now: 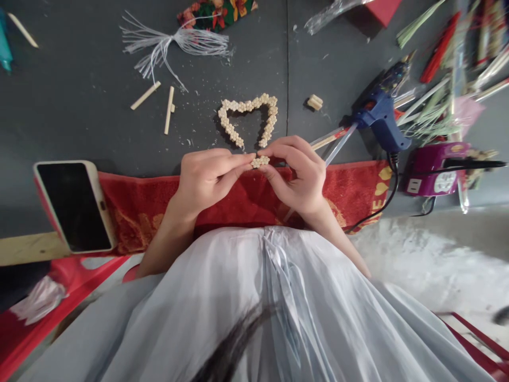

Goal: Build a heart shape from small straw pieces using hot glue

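Note:
Between the fingertips of both hands is a small cream-coloured cluster piece with a knobbly, flower-like face. My left hand pinches its left end between thumb and forefinger. From the other side, my right hand grips the right end the same way. Just beyond the fingers, a heart-shaped outline of similar cream clusters lies on the grey table, with a gap at its near point. A short bundle of cream sticks rests to the right of it.
A blue glue gun and purple power socket stand at right, near bundled sticks. White strings and cream sticks lie at left. A phone sits by a red towel along the grey table's front edge.

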`<state>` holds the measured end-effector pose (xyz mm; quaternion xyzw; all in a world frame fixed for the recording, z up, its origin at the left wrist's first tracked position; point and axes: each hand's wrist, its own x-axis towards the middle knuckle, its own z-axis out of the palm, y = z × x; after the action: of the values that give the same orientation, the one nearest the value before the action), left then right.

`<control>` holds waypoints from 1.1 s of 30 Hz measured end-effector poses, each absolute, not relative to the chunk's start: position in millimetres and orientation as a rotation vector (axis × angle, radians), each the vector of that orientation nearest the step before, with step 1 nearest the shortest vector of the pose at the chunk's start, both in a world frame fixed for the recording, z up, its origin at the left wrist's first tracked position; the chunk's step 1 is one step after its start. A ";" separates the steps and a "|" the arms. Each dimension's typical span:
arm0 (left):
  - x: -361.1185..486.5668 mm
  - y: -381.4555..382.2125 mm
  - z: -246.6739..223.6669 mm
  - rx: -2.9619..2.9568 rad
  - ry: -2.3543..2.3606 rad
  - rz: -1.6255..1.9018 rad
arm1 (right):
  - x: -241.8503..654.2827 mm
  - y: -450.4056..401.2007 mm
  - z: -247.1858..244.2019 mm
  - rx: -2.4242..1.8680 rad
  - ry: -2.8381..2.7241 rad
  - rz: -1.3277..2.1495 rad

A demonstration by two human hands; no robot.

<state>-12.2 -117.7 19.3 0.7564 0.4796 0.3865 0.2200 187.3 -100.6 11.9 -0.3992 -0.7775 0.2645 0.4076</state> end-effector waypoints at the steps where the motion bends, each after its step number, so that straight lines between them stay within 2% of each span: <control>1: -12.3 -117.8 20.3 2.064 1.339 1.048 | 187.2 -100.1 12.8 -0.994 -1.946 0.678; 25: -3.3 -118.9 27.7 1.536 1.405 1.007 | 185.6 -100.2 15.4 -1.005 -1.889 0.830; 33: -2.3 -117.3 25.7 1.522 1.400 0.986 | 186.0 -100.3 13.2 -1.053 -1.891 0.854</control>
<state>-2.3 -117.3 25.7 0.6051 0.5566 0.3921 0.4126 186.0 -100.3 13.2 -0.4156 -0.7463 0.3370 0.3959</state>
